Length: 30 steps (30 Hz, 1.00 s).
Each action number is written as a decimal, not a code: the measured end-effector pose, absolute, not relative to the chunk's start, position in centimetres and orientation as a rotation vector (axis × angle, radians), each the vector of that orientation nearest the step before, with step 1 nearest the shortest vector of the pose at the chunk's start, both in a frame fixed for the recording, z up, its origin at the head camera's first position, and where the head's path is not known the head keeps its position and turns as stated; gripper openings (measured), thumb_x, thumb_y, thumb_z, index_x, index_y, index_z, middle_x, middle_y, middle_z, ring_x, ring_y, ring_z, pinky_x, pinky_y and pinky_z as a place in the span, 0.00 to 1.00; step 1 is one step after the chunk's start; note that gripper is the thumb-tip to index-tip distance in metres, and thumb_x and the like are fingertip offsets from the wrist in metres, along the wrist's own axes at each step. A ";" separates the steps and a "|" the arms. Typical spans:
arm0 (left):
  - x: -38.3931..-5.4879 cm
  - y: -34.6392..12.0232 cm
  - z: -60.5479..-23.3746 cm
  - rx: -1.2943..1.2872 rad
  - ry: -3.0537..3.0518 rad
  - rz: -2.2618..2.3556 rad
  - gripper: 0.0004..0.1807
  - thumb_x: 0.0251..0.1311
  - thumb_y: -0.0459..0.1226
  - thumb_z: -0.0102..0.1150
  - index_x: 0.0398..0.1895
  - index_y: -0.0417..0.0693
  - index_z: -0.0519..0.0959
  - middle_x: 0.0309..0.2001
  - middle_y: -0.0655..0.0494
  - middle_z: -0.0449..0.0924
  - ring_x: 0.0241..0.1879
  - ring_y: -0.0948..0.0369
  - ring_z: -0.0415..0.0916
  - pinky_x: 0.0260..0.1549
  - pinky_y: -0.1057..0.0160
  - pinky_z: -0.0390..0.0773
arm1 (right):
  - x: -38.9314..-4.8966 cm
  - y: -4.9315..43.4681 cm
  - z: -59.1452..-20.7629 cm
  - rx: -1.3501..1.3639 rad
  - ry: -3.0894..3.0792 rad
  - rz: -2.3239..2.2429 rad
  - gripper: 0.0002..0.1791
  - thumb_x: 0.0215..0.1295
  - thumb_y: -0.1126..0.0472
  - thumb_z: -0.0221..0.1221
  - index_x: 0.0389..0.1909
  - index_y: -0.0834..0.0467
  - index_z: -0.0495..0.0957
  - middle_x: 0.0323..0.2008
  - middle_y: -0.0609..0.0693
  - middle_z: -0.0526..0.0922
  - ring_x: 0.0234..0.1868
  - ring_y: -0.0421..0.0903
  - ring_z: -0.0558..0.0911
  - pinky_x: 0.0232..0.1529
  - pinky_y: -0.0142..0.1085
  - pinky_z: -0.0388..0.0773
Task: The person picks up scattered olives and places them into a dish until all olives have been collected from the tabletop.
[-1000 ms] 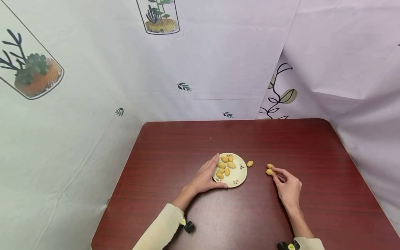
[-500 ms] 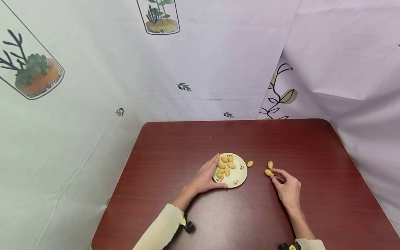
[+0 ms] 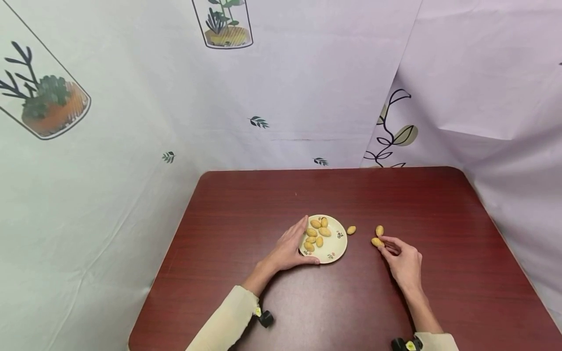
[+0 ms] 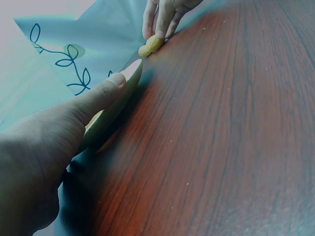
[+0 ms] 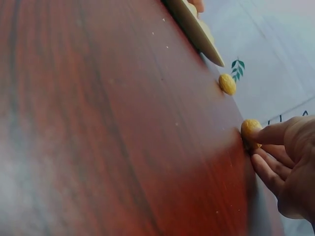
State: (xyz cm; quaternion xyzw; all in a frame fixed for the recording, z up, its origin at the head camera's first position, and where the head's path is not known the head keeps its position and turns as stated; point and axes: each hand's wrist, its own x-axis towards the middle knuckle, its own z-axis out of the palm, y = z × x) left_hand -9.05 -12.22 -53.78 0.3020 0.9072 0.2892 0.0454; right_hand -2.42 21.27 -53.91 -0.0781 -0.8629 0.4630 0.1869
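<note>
A small cream plate (image 3: 335, 248) with a flower pattern carries several small yellow oval pieces (image 3: 325, 231), like fruits or nuts. My left hand (image 3: 287, 248) spans its left side, with straight fingers along the rim and the thumb extended on the near rim. To the right, my right hand (image 3: 405, 263) pinches a yellow oval piece (image 3: 377, 242) between thumb and fingertips, low at the tabletop. Its wrinkled surface shows in the right wrist view (image 5: 251, 132). Just beyond the fingertips lies another yellow piece (image 3: 379, 230). A single yellow piece (image 3: 351, 230) sits beside the plate's right rim.
The dark red wooden table (image 3: 333, 307) has rounded far corners. Pale cloth (image 3: 307, 97) with plant prints hangs behind it and along both sides. Small dark cameras (image 3: 265, 319) sit at the wrists, by light sleeves (image 3: 230, 317).
My right hand has shifted slightly left with the pinched yellow piece. The piece beyond it has moved a little and turned. My left hand and the plate stay put.
</note>
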 end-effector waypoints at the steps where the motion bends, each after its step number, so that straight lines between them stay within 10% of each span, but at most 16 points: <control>1: -9.0 -12.2 -53.8 0.918 2.769 0.883 0.73 0.52 0.62 0.79 0.87 0.38 0.42 0.86 0.44 0.45 0.84 0.51 0.47 0.78 0.44 0.56 | -2.4 21.3 -53.9 -0.227 -2.426 1.320 0.15 0.59 0.75 0.74 0.47 0.64 0.91 0.41 0.60 0.92 0.38 0.29 0.87 0.38 0.14 0.76; 9: -9.1 -12.2 -53.8 0.914 2.767 0.887 0.73 0.52 0.62 0.80 0.87 0.38 0.42 0.86 0.44 0.45 0.83 0.50 0.47 0.78 0.44 0.56 | -2.6 21.4 -53.9 -0.248 -2.383 1.413 0.14 0.60 0.76 0.73 0.47 0.66 0.90 0.41 0.63 0.91 0.37 0.15 0.79 0.39 0.14 0.77; 30: -9.1 -12.2 -53.7 0.909 2.769 0.847 0.74 0.52 0.63 0.78 0.87 0.37 0.41 0.86 0.43 0.45 0.84 0.50 0.47 0.79 0.45 0.55 | -3.0 20.3 -52.4 -0.186 -2.260 1.576 0.14 0.59 0.76 0.74 0.47 0.71 0.89 0.44 0.68 0.89 0.39 0.21 0.84 0.40 0.18 0.80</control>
